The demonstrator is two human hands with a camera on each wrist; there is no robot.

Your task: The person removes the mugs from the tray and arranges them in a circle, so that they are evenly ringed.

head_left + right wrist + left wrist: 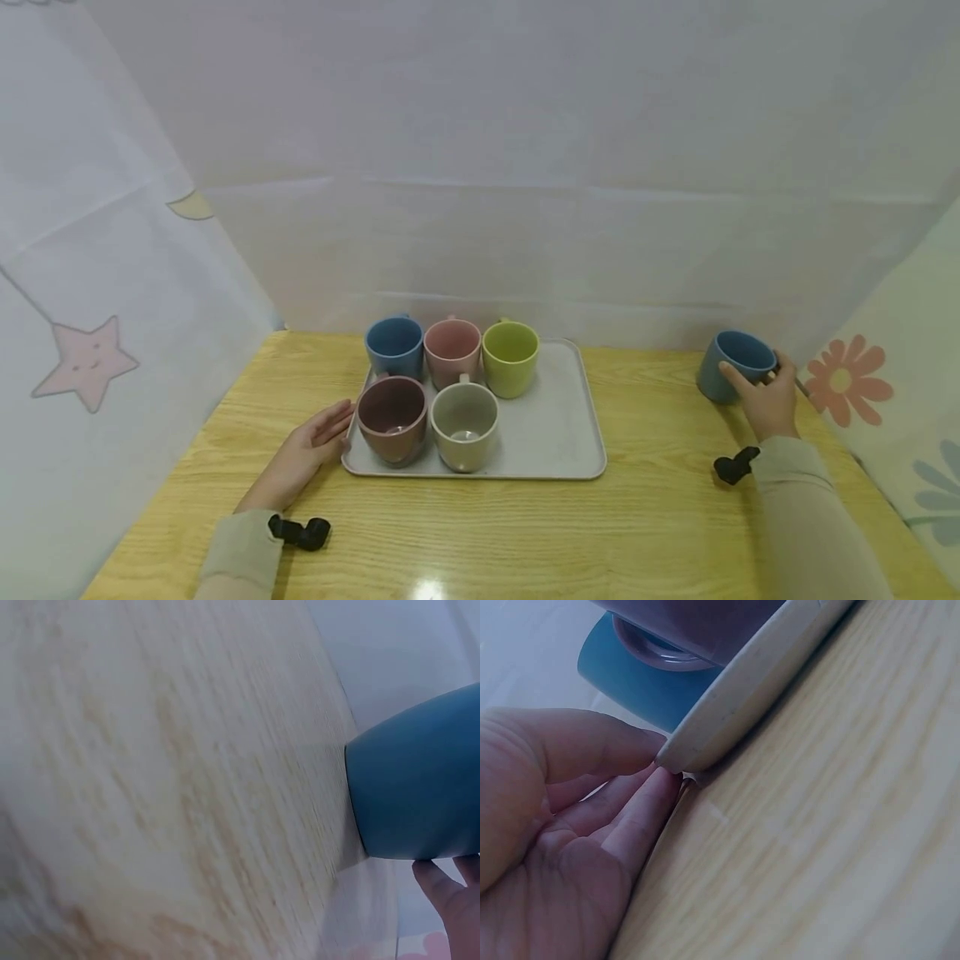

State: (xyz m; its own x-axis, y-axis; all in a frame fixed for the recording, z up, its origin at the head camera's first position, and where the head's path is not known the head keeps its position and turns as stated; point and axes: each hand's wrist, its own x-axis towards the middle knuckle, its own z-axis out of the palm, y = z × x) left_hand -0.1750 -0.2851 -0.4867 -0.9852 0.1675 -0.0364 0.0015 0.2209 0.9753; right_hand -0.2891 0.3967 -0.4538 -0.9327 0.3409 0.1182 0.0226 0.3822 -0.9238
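The right hand (pixel 772 404) grips a teal mug (pixel 716 377) at the far right of the table (pixel 660 517), thumb on its near side and fingers at its right; the forearm stretches in from the near right. The left hand (pixel 306 450) reaches low from the near left, pinching the left edge of the white tray (pixel 555 429). On it stand a blue mug (pixel 395 358), pink mug (pixel 452 362) and green mug (pixel 510 375), with a brown mug (pixel 393 442) and grey mug (pixel 465 450) nearer.
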